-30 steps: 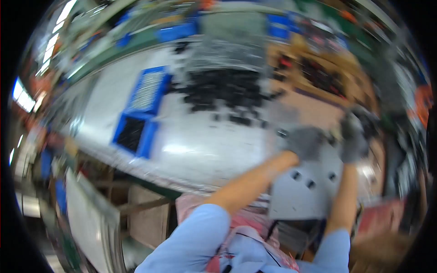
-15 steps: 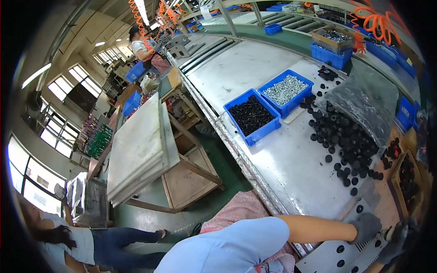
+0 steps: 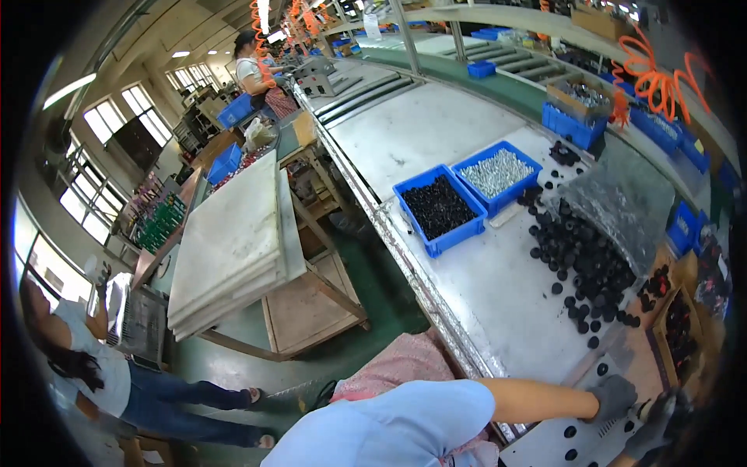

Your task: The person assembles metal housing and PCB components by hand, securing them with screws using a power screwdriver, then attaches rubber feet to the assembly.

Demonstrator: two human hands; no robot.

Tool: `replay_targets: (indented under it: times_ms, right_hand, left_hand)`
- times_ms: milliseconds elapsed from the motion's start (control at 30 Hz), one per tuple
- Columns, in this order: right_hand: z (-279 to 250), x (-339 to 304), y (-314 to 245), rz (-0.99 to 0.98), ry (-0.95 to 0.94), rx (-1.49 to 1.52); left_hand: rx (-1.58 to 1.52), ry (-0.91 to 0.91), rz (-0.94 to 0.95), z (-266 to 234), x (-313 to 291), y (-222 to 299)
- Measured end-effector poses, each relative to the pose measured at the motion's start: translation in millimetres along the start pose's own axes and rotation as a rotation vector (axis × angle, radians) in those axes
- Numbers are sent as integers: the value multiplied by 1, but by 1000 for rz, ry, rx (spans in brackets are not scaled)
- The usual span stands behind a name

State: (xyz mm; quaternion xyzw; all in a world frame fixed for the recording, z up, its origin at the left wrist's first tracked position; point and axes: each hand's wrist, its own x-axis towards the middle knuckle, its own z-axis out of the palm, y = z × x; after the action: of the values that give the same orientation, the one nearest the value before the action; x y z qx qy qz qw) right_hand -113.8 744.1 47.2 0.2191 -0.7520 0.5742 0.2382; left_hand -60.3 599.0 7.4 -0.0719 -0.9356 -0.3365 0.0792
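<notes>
Plate (image 3: 538, 445) with black caps (image 3: 570, 432) is lying under the gloved left hand (image 3: 615, 398), near the right hand (image 3: 656, 426), neither grip showing clearly enough to tell.

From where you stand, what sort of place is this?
Probably a factory assembly floor: there are blue bins of small parts on a long worktable, coiled orange hoses hanging above, and conveyor rollers.

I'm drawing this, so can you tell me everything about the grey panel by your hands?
The grey panel is smooth-looking, maybe painted metal. Black round pieces dot it, and a row of narrow slots shows beside the gloved left hand. It lies flat on the worktop, cut off by the picture's lower edge. The left hand seems to rest on it; the right hand's contact is unclear.
</notes>
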Motion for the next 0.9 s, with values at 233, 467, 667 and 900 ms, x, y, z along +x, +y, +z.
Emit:
replay_targets:
  times_ms: [233,467,667,900]
  right_hand:
    - [32,-18,-111,-156,-17,-461]
    - [11,-51,-113,149,312,-52]
    - [-25,-73,-60,343,949,-738]
    - [-68,-102,-28,531,1017,-2175]
  left_hand:
    - [-24,-13,-22,8,1,-4]
    - [-65,-36,-4,-6,-4,8]
    - [-1562,128,-606,-13,-4,-27]
    - [-1983,-57,-796,-34,-72,-1]
